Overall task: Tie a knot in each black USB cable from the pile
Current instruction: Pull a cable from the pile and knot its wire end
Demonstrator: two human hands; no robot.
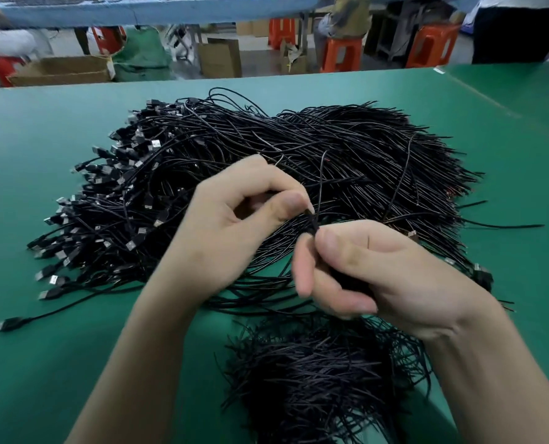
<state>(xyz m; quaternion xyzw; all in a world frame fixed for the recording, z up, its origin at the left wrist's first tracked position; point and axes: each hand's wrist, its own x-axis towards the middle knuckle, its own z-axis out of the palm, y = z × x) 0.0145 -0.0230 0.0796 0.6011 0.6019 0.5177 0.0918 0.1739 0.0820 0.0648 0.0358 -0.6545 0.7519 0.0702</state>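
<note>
the cable point(312, 223) in work is held between both hands just above the near side of the pile point(299, 145). the pile spreads over the middle of the green tabletop point(42, 363), plugs fanned toward the left edge and bare ends toward the right edge. the left hand point(231, 225) pinches the cable between thumb and forefinger tip, its other fingers curled in. the right hand point(382, 274) pinches it just below, thumb pressed to forefinger, with more black cable apparently gathered under its curled lower fingers. the two pinches almost touch, so only a short stretch shows between them, running near to far with the left hand at the farther end. from there a thin free end point(320, 181) stands up toward the far edge. whether a loop already sits inside the pinch cannot be told. tightening would probably mean drawing the hands apart along that stretch. a second heap point(324, 373) lies at the near edge, under the right wrist.
</note>
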